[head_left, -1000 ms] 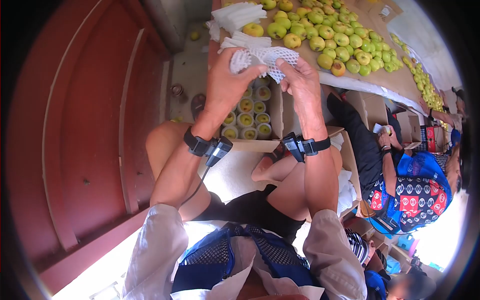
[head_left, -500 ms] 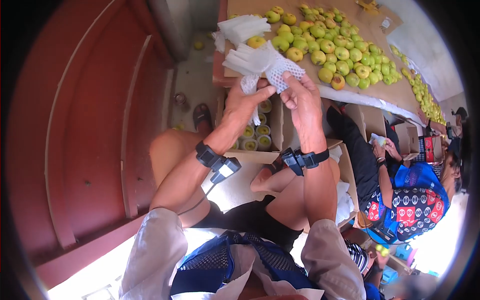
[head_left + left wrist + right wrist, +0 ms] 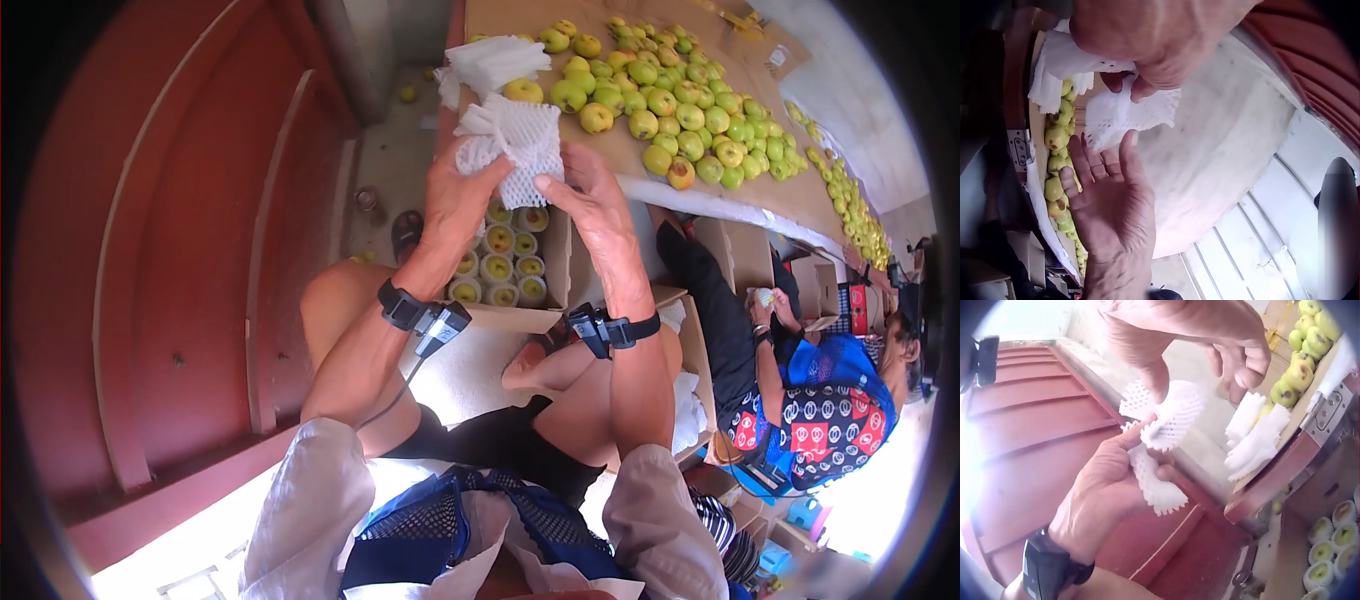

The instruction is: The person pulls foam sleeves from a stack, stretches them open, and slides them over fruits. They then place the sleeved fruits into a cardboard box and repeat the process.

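Left hand (image 3: 460, 195): thumb and fingers pinching the foam net, with some extra netting dangling under them; can't tell if that's a separate piece
Right hand (image 3: 592, 200): not gripping, fingers loose and fairly straight, thumb right at the net's edge; hard to tell how much it's touching
Foam net (image 3: 532, 150): up between both sets of fingers, white mesh
Spare nets (image 3: 495, 62): white stack just beyond the left fingers, lying on the surface (image 3: 510, 15)
Loose apples (image 3: 690, 117): big yellow-green pile beyond and to the right of the right fingers
Box (image 3: 515, 318): cardboard, below the fingers, with netted apples (image 3: 497, 267) packed inside
Other person (image 3: 835, 410): well off to the right of the right fingers, hands around something small
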Tool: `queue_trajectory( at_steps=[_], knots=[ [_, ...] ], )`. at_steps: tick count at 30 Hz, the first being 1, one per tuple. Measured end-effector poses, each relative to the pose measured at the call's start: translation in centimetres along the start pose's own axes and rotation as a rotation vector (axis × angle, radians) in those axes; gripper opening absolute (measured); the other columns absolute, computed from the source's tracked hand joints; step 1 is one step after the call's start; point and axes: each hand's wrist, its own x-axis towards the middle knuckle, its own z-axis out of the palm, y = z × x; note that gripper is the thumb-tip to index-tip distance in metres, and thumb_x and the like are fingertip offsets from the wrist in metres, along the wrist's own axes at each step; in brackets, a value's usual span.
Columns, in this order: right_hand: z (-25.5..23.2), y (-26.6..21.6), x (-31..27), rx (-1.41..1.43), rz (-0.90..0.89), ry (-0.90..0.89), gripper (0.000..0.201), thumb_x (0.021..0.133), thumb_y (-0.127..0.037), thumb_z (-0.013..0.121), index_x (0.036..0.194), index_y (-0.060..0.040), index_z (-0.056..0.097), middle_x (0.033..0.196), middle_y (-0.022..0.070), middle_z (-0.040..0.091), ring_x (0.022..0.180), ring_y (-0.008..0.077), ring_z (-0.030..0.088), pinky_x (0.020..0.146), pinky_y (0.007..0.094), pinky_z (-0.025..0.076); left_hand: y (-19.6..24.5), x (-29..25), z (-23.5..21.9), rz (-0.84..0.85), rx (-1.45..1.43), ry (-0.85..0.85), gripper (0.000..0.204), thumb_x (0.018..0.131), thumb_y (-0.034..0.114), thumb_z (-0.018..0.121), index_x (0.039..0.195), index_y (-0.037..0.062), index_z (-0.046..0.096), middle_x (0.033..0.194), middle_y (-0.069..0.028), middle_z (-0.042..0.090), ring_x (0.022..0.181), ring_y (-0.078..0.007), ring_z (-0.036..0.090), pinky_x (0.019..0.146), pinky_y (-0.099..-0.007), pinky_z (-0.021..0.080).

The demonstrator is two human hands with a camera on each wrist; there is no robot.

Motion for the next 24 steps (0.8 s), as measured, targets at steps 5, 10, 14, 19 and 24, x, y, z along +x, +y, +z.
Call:
queue_trajectory(
  at_steps=[5,10,14,19,24],
  knots=[
    [0.6,-2.5,0.0,0.468,0.261,-0.011,0.031,0.098,-0.017,0.068,0.123,0.0007,0.064,0.108,0.0050,0.070,0.096,0.0116,0.067,0.087,0.0268,0.053,-0.4,-1.1,0.9,0.017,0.047,-0.121,0.028,0.089,0.010,0.076,0.114,0.0010,0.069,0.094,-0.0017,0.071,0.079,-0.0078,0.063,0.067,-0.0241,0.050],
    [1.2,-0.9,0.4,0.386,0.161,0.157,0.022,0.097,-0.014,0.067,0.113,0.0021,0.066,0.101,0.0035,0.070,0.088,0.0083,0.064,0.077,0.0259,0.053,-0.7,-1.8,1.5,-0.022,0.018,-0.163,0.031,0.087,0.014,0.079,0.112,-0.0009,0.070,0.091,-0.0019,0.071,0.074,-0.0071,0.062,0.063,-0.0240,0.050],
    [1.1,-0.5,0.3,0.274,0.099,0.169,0.021,0.096,-0.015,0.068,0.106,0.0032,0.065,0.097,0.0042,0.070,0.084,0.0068,0.060,0.073,0.0256,0.051,0.0,-1.4,1.5,-0.051,0.017,-0.104,0.032,0.086,0.017,0.080,0.109,-0.0025,0.070,0.089,-0.0011,0.070,0.072,-0.0070,0.060,0.062,-0.0243,0.048],
    [0.7,-0.3,0.2,0.151,0.083,0.156,0.023,0.094,-0.016,0.071,0.103,0.0042,0.064,0.092,0.0057,0.070,0.082,0.0074,0.060,0.072,0.0276,0.052,0.0,-0.9,1.5,-0.090,0.026,-0.060,0.026,0.088,0.017,0.078,0.105,-0.0022,0.072,0.087,-0.0012,0.070,0.071,-0.0074,0.060,0.062,-0.0242,0.047],
    [0.6,0.7,0.4,0.022,0.027,0.220,0.024,0.090,-0.015,0.074,0.105,0.0018,0.064,0.092,0.0097,0.071,0.081,0.0140,0.064,0.074,0.0323,0.053,-0.7,-0.6,2.2,-0.013,-0.001,0.071,0.019,0.090,0.015,0.076,0.100,-0.0003,0.073,0.085,-0.0016,0.070,0.068,-0.0071,0.058,0.060,-0.0247,0.047]
  ],
)
